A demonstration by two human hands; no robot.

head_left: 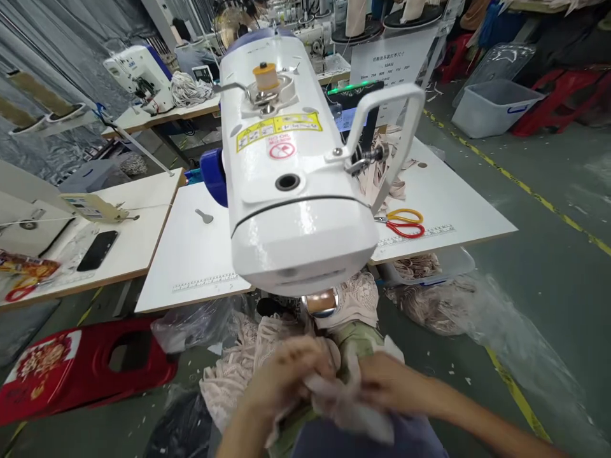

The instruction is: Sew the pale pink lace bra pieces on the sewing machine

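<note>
Left hand (305, 359) and right hand (384, 385): bare, near each other, both blurred. Fingers of each look closed on a white cloth (365, 420), thin, limp, twisted between the two palms just above the lap. Exact grip too smeared to tell.

Just ahead of the hands, under the machine's front end: beige lace (360, 299), scalloped floral texture, lying over green fabric (356, 340). Beside the left hand, on its outer side: a heaped lace pile (226, 385), ruffled, soft, same beige. Further out that way: red stool (90, 381), glossy moulded plastic with an oval hole.

Well ahead of both hands: sewing machine (305, 235), smooth white shell, rounded nose, blue knob (213, 177) on its left flank. White tabletop (458, 191) around it, flat, raw board edge. Ahead and to the right of the right hand: scissors (405, 224), looped handles, one yellow-orange, one red. Beyond the right hand, lower down on the floor: clear plastic bag (496, 318), crinkled.

Writing: yellow label (279, 130) on the machine top, pictograms and warning triangles, small print unreadable; below it a red mark (281, 145) reading "NO OIL". Ruler scales printed along the tabletop's near edge. Far ahead, a paper sheet (394, 63), Chinese heading, rows of sizes, "35cm" among them.
</note>
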